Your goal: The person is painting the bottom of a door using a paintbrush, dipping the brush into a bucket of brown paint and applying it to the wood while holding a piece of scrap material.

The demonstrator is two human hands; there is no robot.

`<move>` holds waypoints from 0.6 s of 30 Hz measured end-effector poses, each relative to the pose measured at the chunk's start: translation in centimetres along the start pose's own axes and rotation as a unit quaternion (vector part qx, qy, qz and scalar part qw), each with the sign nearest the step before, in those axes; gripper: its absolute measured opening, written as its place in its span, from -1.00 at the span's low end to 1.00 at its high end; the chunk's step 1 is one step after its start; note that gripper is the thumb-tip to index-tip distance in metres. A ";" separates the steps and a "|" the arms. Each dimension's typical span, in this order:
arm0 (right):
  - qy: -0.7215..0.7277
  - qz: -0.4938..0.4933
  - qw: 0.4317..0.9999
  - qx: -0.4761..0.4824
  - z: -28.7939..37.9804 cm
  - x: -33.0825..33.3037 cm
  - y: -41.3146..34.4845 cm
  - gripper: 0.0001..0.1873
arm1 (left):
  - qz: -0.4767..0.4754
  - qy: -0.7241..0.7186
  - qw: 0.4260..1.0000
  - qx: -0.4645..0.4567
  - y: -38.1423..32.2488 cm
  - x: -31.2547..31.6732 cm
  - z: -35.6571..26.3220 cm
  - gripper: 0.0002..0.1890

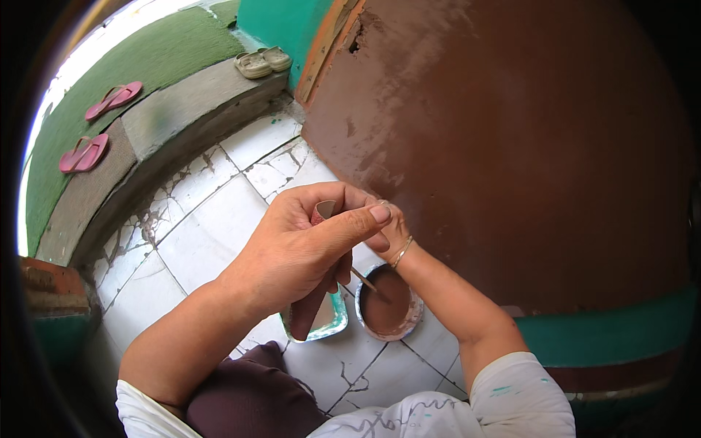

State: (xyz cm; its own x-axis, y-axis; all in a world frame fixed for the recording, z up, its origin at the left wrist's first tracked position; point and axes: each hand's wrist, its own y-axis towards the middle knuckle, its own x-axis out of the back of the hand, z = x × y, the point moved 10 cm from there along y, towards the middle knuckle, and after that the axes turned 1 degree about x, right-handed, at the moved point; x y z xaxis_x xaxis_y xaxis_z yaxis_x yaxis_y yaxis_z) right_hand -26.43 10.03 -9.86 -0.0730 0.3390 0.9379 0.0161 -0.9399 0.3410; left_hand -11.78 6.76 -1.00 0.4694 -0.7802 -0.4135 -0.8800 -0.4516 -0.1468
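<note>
My left hand (306,235) grips a folded strip of reddish-brown sandpaper (308,315), one end curling up by the thumb and the other hanging below the fingers. Behind it is my right hand (395,227), with a thin bracelet at the wrist, close to the brown painted wall (493,164). Its fingers are hidden, so I cannot tell what they hold or whether they touch the wall. Beneath my hands stands a round tub of brown paint (386,306) with a thin stick (364,280) slanting over it. Partly covered by the sandpaper, a teal-stained tray (335,323) rests beside the tub.
Cracked white floor tiles (213,230) spread around the containers. A raised concrete step (175,115) edges green turf on the left, bearing pink flip-flops (85,153) and beige clogs (263,63). The wall has a chipped hole (356,41) beside a wooden strip (328,52).
</note>
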 end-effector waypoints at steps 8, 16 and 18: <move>-0.156 -0.153 0.972 0.087 4.0 12.1 3.2 -0.71 | -0.007 -0.012 1.000 -0.004 -0.1 0.6 0.3 -0.74; -0.092 -0.021 0.993 0.068 1.5 -1.4 -0.5 -0.83 | -0.001 0.001 1.000 -0.009 -0.4 0.5 -0.2 -0.74; 0.015 -0.003 1.000 0.008 -0.6 -5.0 -1.0 -0.84 | -0.008 -0.002 1.000 -0.015 -0.7 0.6 -0.6 -0.74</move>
State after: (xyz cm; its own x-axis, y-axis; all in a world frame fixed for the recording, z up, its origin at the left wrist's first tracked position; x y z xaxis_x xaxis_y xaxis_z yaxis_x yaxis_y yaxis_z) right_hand -26.66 9.28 -14.90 -0.1023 0.3431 0.9337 0.0312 -0.9371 0.3478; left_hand -10.80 6.33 -0.65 0.4825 -0.7718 -0.4143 -0.8702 -0.4762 -0.1264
